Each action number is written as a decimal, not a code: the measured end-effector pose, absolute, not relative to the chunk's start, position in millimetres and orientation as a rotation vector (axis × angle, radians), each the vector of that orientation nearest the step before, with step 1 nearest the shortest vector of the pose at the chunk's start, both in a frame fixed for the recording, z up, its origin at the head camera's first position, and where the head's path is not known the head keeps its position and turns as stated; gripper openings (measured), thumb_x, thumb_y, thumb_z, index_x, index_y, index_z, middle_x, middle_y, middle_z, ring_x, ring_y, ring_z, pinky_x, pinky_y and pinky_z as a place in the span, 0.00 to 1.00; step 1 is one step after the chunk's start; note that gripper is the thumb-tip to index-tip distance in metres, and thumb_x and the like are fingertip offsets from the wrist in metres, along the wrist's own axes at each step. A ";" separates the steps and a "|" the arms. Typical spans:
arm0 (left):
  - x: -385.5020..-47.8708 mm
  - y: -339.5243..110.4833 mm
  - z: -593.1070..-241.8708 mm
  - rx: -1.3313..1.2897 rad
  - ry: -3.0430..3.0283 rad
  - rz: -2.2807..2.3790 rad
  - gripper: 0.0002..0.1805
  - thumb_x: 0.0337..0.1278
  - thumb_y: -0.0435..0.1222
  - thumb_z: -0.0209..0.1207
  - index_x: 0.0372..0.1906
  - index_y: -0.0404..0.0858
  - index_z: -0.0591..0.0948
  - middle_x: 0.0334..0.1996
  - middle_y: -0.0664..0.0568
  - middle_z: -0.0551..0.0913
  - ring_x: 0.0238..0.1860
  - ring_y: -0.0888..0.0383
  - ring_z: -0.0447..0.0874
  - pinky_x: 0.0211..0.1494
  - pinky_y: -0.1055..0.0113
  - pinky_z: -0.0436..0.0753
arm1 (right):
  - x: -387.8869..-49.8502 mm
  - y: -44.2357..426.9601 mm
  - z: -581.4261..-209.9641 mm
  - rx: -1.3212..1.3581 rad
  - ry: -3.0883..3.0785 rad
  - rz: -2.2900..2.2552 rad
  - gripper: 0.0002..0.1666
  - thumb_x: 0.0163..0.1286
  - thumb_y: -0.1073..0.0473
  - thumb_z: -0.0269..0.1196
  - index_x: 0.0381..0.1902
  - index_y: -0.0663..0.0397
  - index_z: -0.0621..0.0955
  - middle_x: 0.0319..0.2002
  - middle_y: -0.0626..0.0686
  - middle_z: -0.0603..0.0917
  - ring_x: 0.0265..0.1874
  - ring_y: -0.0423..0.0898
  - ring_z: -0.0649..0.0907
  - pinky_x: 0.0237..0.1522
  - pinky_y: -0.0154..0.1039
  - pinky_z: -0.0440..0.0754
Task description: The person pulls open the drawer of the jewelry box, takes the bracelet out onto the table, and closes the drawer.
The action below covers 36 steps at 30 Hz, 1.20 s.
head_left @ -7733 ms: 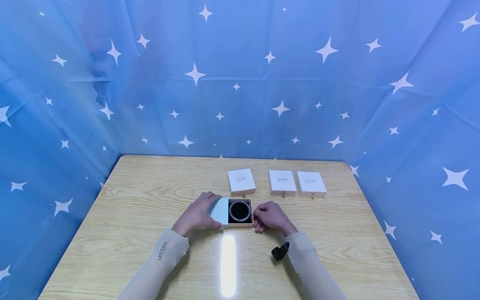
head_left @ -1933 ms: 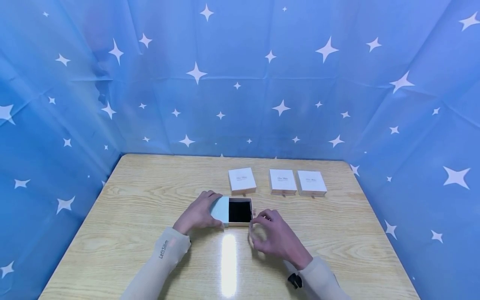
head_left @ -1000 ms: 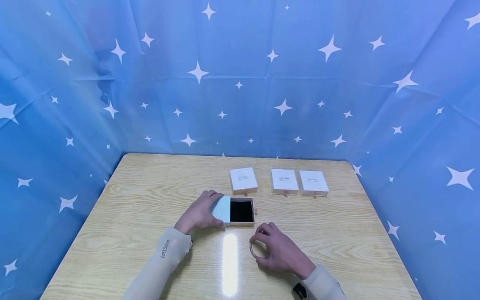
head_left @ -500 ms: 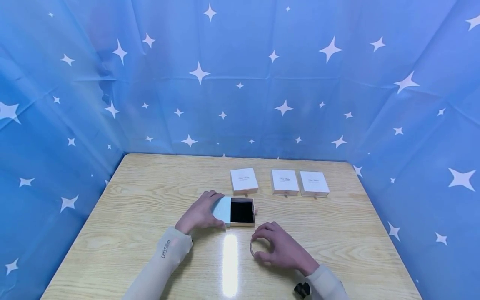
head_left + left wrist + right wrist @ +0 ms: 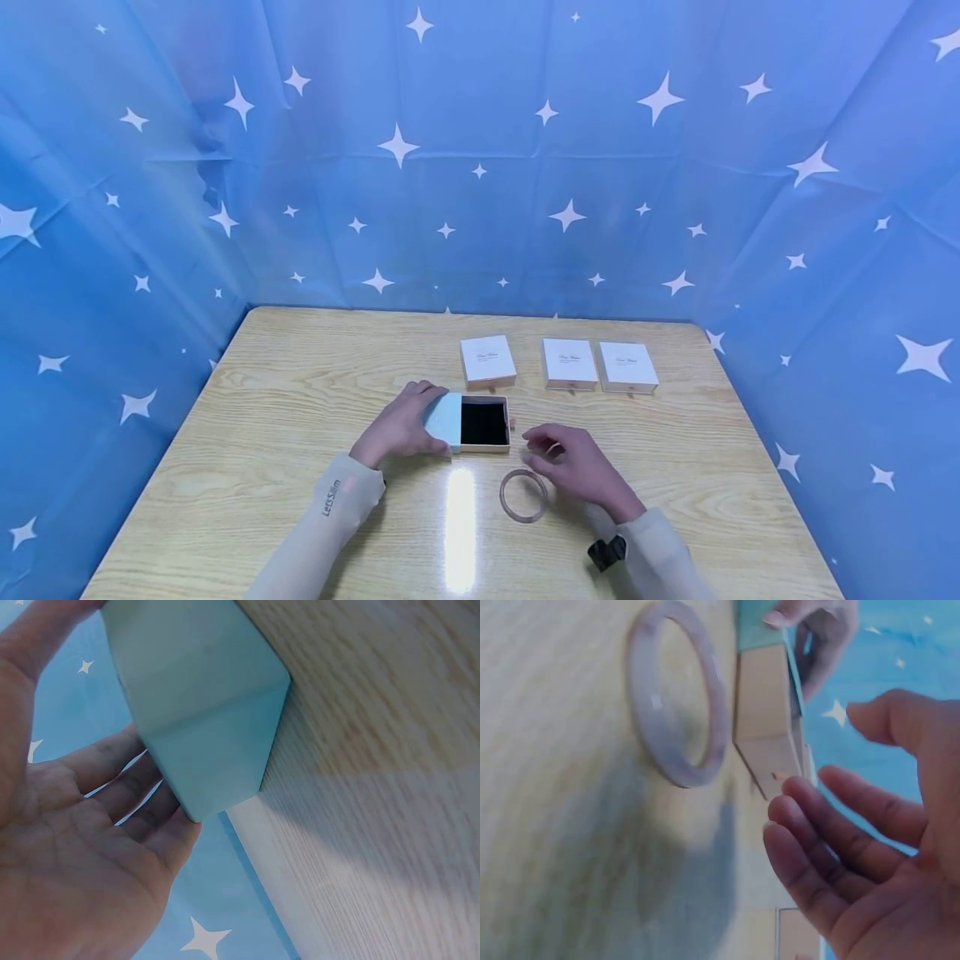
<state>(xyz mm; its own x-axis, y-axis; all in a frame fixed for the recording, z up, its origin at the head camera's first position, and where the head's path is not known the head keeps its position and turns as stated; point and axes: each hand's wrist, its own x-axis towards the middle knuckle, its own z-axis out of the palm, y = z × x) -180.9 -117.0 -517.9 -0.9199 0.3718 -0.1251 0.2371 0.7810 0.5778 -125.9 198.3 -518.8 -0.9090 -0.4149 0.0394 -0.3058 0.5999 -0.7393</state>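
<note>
My left hand [image 5: 402,425] grips the pale green sleeve [image 5: 444,422] of a drawer box, with thumb and fingers on opposite sides. In the left wrist view the fingers lie against the sleeve's edge [image 5: 202,750]. Out of the sleeve's right side extends the drawer [image 5: 484,448], showing a black lining with nothing on it. A small tab [image 5: 512,424] sticks out from its end. On the table, a pale mauve bangle [image 5: 522,518] lies flat, in front of the drawer. My right hand [image 5: 573,467] hovers right of the drawer, beyond the bangle, fingers loosely bent and holding nothing.
Three white lettered boxes stand behind the drawer box: one left [image 5: 488,361], one in the middle [image 5: 570,362] and one right [image 5: 627,366]. The wooden table [image 5: 300,375] ends at a blue star-patterned curtain [image 5: 480,250].
The bangle was in the drawer first; my right hand took it out, carried it toward me and set it on the table. That hand has now let go and moved back toward the drawer.
</note>
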 end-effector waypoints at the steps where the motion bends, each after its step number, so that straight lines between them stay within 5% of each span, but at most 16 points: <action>1: -181.1 -117.1 -518.3 0.478 2.741 0.849 0.55 0.32 0.51 0.83 0.73 0.44 0.72 0.67 0.50 0.75 0.59 0.52 0.72 0.60 0.53 0.80 | -128.8 198.5 -518.5 -0.579 2.687 -1.208 0.17 0.70 0.55 0.68 0.52 0.58 0.85 0.39 0.46 0.89 0.39 0.41 0.86 0.44 0.36 0.88; 14: -183.0 -117.8 -520.7 0.498 2.743 0.848 0.56 0.32 0.51 0.83 0.74 0.45 0.72 0.66 0.51 0.75 0.57 0.53 0.72 0.55 0.55 0.79 | -165.4 190.1 -520.0 -0.094 2.569 -1.291 0.10 0.72 0.54 0.62 0.44 0.49 0.87 0.33 0.48 0.89 0.31 0.43 0.85 0.34 0.35 0.81; 24: -182.9 -117.4 -521.8 0.489 2.743 0.852 0.55 0.32 0.51 0.84 0.73 0.44 0.72 0.66 0.50 0.75 0.57 0.52 0.72 0.55 0.54 0.80 | -182.1 175.9 -527.2 0.012 2.349 -1.418 0.14 0.74 0.56 0.61 0.46 0.60 0.86 0.35 0.56 0.90 0.32 0.47 0.89 0.37 0.39 0.90; 36: -183.5 -117.7 -522.8 0.499 2.752 0.849 0.56 0.31 0.51 0.84 0.73 0.44 0.73 0.66 0.49 0.75 0.57 0.52 0.72 0.56 0.54 0.80 | -184.7 163.8 -534.6 -0.034 2.398 -1.423 0.07 0.72 0.67 0.62 0.39 0.65 0.86 0.30 0.57 0.90 0.26 0.44 0.89 0.31 0.38 0.90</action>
<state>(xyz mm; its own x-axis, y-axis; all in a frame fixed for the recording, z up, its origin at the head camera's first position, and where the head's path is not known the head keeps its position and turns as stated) -183.5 -117.7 -522.8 -0.9187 0.3805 -0.1060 0.2547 0.7758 0.5773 -184.7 163.8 -534.6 -0.9381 -0.1968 -0.2852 0.1560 0.4951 -0.8547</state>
